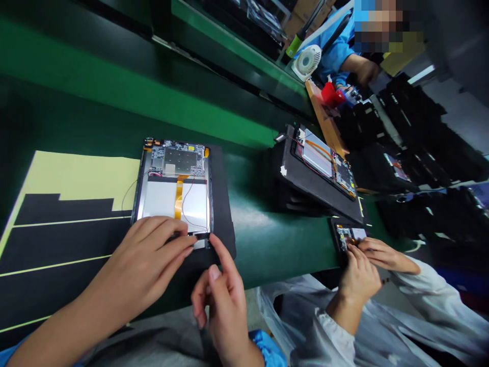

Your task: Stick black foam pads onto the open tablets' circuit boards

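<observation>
An opened tablet (196,196) lies on a black foam pad (223,199), showing its circuit board (178,162), silver battery, orange ribbon cable (178,198) and thin wires. At its near edge my left hand (153,255) has thumb and fingers pinched together over a small dark part (201,236); what they grip is too small to make out. My right hand (227,306) points its index finger at the tablet's near right corner, seemingly touching it. Its thumb is apart from that finger, its other fingers are loosely curled, and nothing shows in it.
Black strips with yellow backing sheets (80,176) lie at left. A stack of black foam pads (301,176) bears another opened tablet (321,158). At right, a co-worker's hands (362,270) handle a further device. A white fan (306,62) stands at the back near another person.
</observation>
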A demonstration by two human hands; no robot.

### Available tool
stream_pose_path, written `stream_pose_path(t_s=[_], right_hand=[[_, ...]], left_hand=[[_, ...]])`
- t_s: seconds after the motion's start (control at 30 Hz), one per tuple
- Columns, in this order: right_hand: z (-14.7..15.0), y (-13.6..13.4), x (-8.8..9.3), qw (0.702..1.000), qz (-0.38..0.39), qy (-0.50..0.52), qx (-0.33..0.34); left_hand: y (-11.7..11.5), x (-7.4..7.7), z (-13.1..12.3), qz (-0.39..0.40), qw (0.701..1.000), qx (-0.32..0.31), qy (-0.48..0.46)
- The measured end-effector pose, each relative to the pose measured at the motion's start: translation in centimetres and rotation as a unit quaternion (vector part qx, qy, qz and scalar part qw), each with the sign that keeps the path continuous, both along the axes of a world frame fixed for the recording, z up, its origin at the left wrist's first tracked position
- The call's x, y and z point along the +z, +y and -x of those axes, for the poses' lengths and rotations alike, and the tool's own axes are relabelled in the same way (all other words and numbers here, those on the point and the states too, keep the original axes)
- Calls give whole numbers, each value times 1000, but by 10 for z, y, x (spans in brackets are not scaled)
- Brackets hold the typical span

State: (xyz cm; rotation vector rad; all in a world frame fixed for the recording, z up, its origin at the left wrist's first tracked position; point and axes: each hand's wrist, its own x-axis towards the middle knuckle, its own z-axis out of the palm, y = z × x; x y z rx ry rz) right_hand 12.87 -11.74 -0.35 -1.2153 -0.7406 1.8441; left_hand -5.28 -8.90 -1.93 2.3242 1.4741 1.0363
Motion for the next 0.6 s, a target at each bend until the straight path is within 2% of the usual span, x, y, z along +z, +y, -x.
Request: stream_pose_path(t_s=[0.17, 0.33, 0.5, 0.6], right_hand=[[-1, 2, 2, 1000, -1, -28, 8], [-2, 4, 5, 999, -2, -42, 25], [-2, 4, 8, 998, -4, -53, 36], [-2, 4, 9, 998, -3, -55, 39]], left_hand=[[1, 1, 1, 3, 1000, 12, 16], [1, 3, 4, -30, 999, 12, 44], [2, 4, 5, -69, 993, -15, 99], [3, 5, 5, -55, 993, -13, 103]])
